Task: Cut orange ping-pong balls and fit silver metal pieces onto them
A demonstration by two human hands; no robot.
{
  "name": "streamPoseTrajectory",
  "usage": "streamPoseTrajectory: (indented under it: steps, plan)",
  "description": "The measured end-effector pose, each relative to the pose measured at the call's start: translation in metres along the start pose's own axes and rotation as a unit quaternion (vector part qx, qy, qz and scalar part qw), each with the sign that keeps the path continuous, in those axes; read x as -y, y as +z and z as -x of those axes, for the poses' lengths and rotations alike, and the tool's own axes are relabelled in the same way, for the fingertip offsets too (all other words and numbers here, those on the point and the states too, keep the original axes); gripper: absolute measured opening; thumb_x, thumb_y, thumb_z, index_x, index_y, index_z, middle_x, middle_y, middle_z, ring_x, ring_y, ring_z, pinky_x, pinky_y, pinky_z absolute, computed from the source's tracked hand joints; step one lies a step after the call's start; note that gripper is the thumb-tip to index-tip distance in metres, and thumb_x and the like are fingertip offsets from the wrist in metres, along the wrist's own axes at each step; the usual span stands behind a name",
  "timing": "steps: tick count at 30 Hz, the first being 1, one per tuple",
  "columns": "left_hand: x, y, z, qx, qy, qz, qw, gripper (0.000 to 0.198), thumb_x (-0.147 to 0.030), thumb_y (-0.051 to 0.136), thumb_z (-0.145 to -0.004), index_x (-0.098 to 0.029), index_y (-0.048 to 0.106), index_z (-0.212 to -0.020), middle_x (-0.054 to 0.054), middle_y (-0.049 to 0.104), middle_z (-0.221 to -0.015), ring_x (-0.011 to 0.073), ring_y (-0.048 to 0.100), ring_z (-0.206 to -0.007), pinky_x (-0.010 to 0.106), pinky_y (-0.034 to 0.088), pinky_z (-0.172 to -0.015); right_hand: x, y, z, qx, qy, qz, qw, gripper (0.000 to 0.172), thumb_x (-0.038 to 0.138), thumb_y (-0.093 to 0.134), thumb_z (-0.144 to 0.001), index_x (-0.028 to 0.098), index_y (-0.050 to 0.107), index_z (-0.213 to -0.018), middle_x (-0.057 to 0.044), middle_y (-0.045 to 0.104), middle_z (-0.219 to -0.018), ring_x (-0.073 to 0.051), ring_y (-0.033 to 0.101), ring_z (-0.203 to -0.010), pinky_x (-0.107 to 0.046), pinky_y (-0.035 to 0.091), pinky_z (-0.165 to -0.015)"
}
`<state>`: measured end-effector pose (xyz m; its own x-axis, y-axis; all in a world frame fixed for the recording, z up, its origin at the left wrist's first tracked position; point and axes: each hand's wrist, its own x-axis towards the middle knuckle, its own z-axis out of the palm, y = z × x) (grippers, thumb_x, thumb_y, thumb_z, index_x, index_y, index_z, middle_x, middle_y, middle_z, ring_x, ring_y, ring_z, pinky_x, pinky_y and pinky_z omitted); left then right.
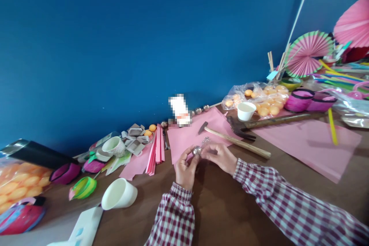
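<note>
My left hand point(186, 167) is closed around a small shiny silver ball point(196, 150), held between thumb and fingers just above the front edge of the pink paper point(184, 144). Close against the ball's right side, my right hand point(221, 157) is pinched; anything between its fingertips is too small to make out. Just beyond the fingers lies a little pile of silvery bits point(205, 140). A small hammer with a wooden handle point(240, 142) rests across the paper, to the right of the pile.
A claw hammer point(276, 122) lies at the right beside more pink paper point(314, 146). Several silver balls point(198, 111) line the wall. Paper cups point(119, 194), folded pink strips point(155, 150) and cardboard pieces point(135, 138) stand left. Orange balls point(268, 102) fill a bag at the back right.
</note>
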<state>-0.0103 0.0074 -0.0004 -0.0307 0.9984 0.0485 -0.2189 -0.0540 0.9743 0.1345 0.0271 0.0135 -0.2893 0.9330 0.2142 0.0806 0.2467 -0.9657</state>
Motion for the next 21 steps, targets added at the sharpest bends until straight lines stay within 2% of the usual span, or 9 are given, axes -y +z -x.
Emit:
streamPoseTrajectory:
  steps: [5,21]
  plan:
    - [0.0009,-0.0006,0.0003,0.004,-0.002,-0.002,1.0,0.042,-0.022,0.061,-0.068,-0.013,0.051,-0.109,0.013,0.059,-0.109,0.0223,0.056,-0.098,0.04,0.042,-0.088,-0.0004,-0.0003,-0.0003,-0.002,-0.004,0.003,1.0,0.021,0.035,0.058,-0.07,0.015,0.062,-0.069,-0.003,0.061,-0.077,-0.014,0.055,-0.072,-0.027,0.044,-0.067]
    - [-0.0005,-0.0001,-0.0002,-0.009,-0.001,-0.014,1.0,0.042,-0.022,0.062,-0.066,-0.014,0.054,-0.106,0.011,0.061,-0.106,0.0218,0.057,-0.096,0.038,0.043,-0.088,-0.002,-0.0003,-0.0006,0.009,-0.002,0.017,1.0,0.018,0.033,0.057,-0.071,0.015,0.061,-0.067,-0.003,0.06,-0.082,-0.013,0.054,-0.072,-0.025,0.045,-0.062]
